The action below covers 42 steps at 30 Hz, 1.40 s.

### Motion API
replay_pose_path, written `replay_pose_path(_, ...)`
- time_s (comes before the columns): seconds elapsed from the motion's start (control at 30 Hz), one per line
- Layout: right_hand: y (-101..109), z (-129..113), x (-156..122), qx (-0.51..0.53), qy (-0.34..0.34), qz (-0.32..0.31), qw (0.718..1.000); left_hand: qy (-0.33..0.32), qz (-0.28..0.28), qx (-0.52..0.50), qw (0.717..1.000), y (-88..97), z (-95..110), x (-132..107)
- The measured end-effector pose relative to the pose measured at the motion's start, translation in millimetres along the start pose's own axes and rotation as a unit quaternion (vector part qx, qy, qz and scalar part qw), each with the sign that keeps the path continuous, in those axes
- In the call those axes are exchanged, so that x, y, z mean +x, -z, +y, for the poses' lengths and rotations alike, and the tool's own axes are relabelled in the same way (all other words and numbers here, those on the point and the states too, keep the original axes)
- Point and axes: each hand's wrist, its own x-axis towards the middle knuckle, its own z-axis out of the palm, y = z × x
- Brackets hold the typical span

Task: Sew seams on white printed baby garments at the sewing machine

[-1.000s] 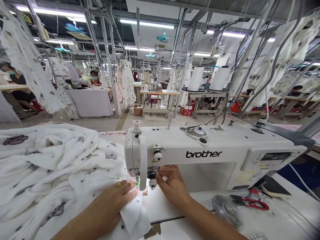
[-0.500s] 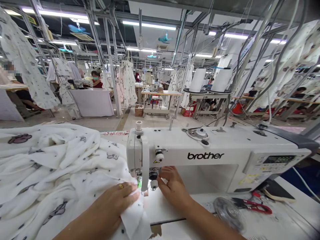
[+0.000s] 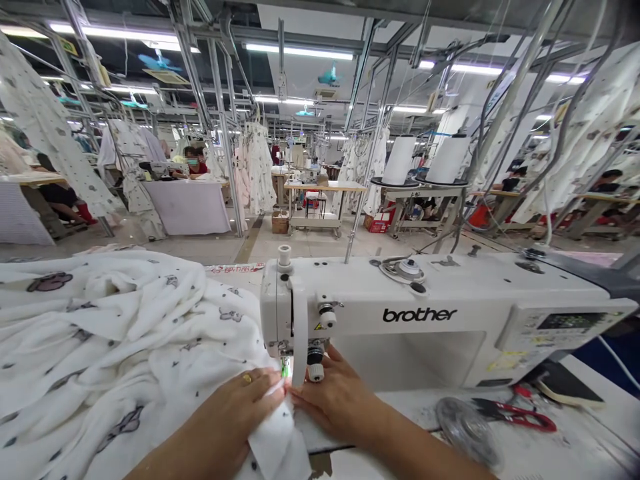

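Observation:
White cloth printed with small grey animals and dots (image 3: 195,320) lies heaped left of a white Brother sewing machine (image 3: 360,293), one edge running to its needle area. My left hand (image 3: 245,407), with a ring, presses and grips the cloth just left of the presser foot, fingers together. My right hand (image 3: 345,400) reaches under the machine head from the right. Its thumb side meets the cloth's edge beside the needle, while the machine's tension knob (image 3: 315,372) partly covers its other fingers. A small green glow (image 3: 285,368) shows at the needle.
On the machine table to the right lie red-handled thread snips (image 3: 525,415), a clear round dish (image 3: 465,427) and a dark pad (image 3: 570,385). Two white thread cones (image 3: 400,160) stand behind the machine. Farther back are other sewing tables, hanging garments and people at work.
My right hand has moved left and down from beside the tension knob to the cloth's edge at the needle. My left hand stays on the cloth. The view has shifted slightly.

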Motion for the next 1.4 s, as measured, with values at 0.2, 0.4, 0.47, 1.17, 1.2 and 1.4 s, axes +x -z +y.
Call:
replay_pose_path(0.2, -8.4, -2.5, 0.8, -0.042, 0.005, 0.014, 0.999, -0.011, -0.001, 0.01, 1.0, -2.9, -0.4, -0.9)
replay_pose_path(0.4, -18.6, -4.7, -1.7, -0.073, -0.01, 0.002, 0.997, -0.024, -0.014, 0.065, 0.997, -8.5, -4.3, -4.6)
replay_pose_path(0.47, -17.9, -6.1, -1.0, -0.08, -0.036, -0.018, 0.996, -0.034, -0.012, 0.071, 0.997, -7.0, -4.0, -4.5)
replay_pose_path(1.17, 2.6, -24.5, 3.2, -0.017, -0.123, -0.087, 0.988, 0.023, -0.069, 0.02, 0.997, 17.4, 12.3, 6.0)
replay_pose_path(1.2, 4.8, -25.4, 3.3, -0.007, -0.127, -0.088, 0.988, 0.022, -0.065, 0.016, 0.998, 16.7, 11.8, 5.5)
replay_pose_path(1.4, 15.3, -22.5, 1.8, 0.022, -0.137, -0.104, 0.985, 0.022, -0.035, 0.009, 0.999, 13.7, 11.2, 2.2)
